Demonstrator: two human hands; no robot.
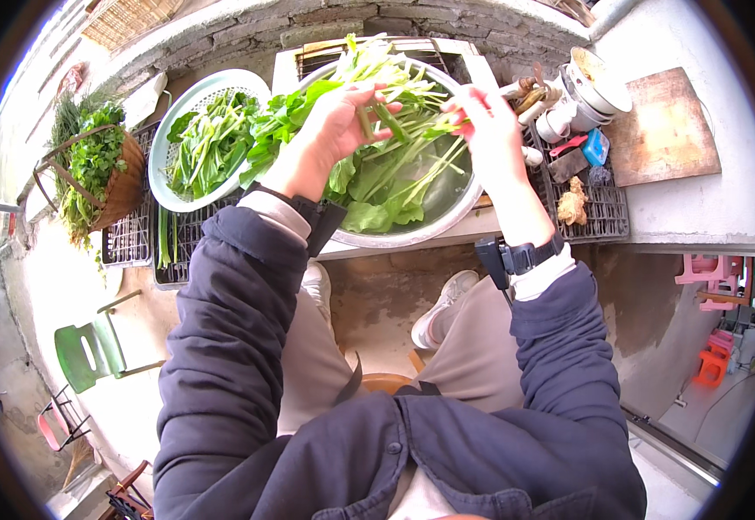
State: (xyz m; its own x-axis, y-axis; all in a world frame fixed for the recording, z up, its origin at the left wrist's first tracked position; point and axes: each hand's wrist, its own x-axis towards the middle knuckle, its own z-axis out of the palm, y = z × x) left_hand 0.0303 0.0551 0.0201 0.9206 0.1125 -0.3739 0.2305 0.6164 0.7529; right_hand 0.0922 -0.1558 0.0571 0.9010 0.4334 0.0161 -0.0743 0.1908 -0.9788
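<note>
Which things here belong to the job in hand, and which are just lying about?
Apparently in use:
handheld long green leafy stems
wide round grey basin
round pale-green perforated colander

Apparently lying about:
rectangular brown wooden board
knobbly tan root
green chair with slotted back

Basin at centre, leafy greens in it. Colander left of basin; basket left of colander. Cutting board far right.

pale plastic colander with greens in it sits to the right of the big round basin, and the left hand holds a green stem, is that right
Not quite: the head view shows the pale plastic colander to the left of the big round basin. It does have greens in it, and the left hand does hold a green stem.
</note>
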